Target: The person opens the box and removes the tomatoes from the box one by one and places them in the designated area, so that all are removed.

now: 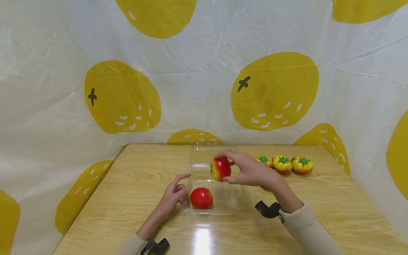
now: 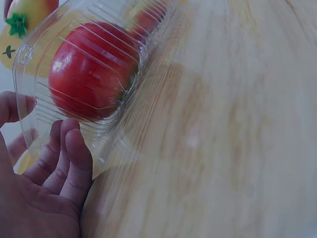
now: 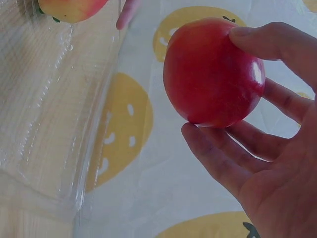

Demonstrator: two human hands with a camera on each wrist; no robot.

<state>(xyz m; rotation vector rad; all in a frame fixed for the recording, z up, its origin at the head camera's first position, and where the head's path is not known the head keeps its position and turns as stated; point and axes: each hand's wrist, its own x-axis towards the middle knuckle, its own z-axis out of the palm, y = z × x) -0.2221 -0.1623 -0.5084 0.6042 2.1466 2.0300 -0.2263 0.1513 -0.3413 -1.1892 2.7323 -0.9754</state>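
My right hand (image 1: 247, 168) grips a red-and-yellow tomato (image 1: 220, 169) between thumb and fingertips, raised over the middle of a clear plastic clamshell container (image 1: 232, 198). Its green star-shaped top points left. The right wrist view shows the smooth red underside of this tomato (image 3: 213, 74). Another tomato (image 1: 201, 198), red side up, lies in the near left part of the container. At the container's left side is my left hand (image 1: 173, 196), pinching the rim lightly, with its index finger stretched out. The left wrist view shows three fingers (image 2: 64, 158) bent against the ribbed plastic wall.
Three yellow-and-red tomatoes (image 1: 282, 164) with green tops stand in a row at the back right, the leftmost partly behind my right hand. The container's lid (image 1: 204, 154) lies open toward the back of the wooden table (image 1: 127, 198). A fruit-patterned cloth (image 1: 197, 92) hangs behind.
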